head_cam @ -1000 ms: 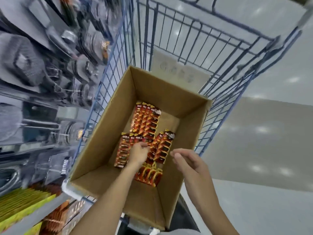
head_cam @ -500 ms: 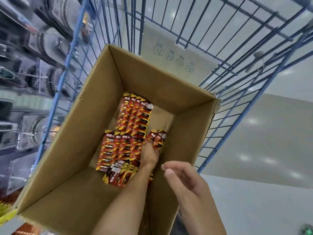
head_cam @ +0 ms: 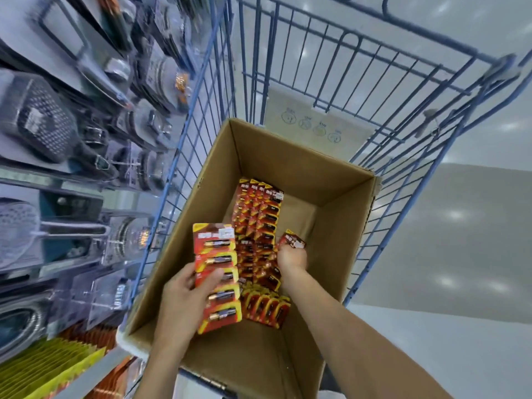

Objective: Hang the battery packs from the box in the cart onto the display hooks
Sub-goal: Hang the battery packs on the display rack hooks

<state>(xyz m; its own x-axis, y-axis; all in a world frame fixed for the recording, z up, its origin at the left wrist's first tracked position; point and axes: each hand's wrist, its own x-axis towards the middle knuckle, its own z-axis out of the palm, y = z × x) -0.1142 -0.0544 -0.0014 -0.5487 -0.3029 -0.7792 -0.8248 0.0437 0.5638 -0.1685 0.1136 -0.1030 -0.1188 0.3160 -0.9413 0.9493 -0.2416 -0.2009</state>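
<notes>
I've got the left hand up over the brown cardboard box in the blue wire cart. Its grip clasps a red-and-yellow strip of carded battery packs, probably pulled clear for the hooks. The right hand is down inside, its grip pinching another red battery card by its end, likely to gather a second, and the remaining packs lie in flat overlapped rows on the box floor.
</notes>
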